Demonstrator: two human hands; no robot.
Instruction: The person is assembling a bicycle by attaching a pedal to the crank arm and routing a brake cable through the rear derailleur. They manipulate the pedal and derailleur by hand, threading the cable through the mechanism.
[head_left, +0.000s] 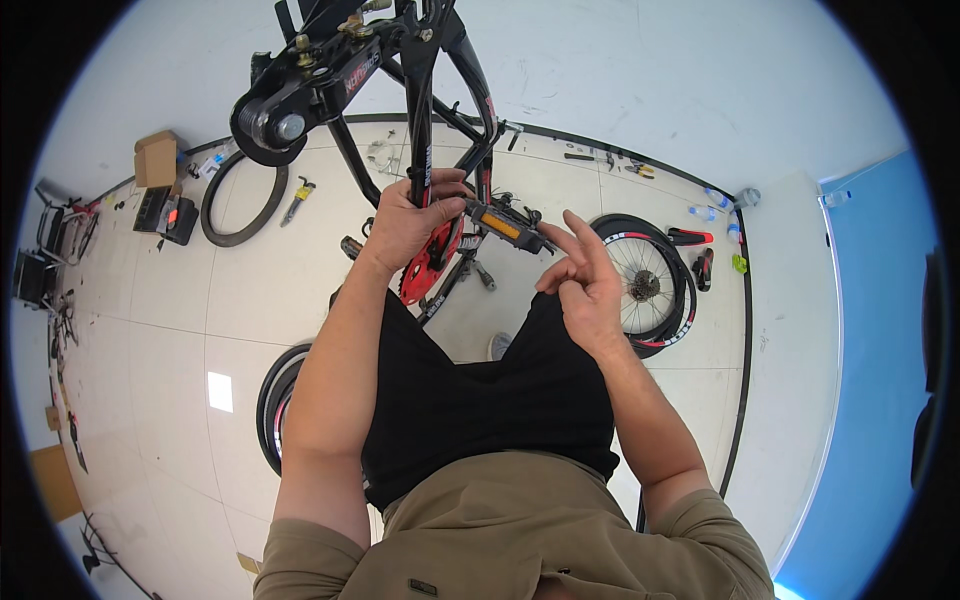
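Observation:
A bicycle pedal [508,227], black with an orange reflector, sits in front of me. My left hand [412,226] closes on its left end, thumb on the near side and fingers behind; the exact grip is partly hidden. Beside that hand a black bicycle frame [420,120] comes down, and the red chainring [430,265] shows just below. My right hand [588,285] is off the pedal's right end, fingers apart and partly stretched, with nothing visible in it. The black clamp of a repair stand [290,120] is at the upper left.
At the right lies a bicycle wheel [645,285] with a cassette, near a red-and-black saddle [690,237]. Leftward on the floor are a tire [243,200], a yellow-and-black tool [297,200] and an opened cardboard box [157,160]. Another wheel [270,405] stands by my left arm.

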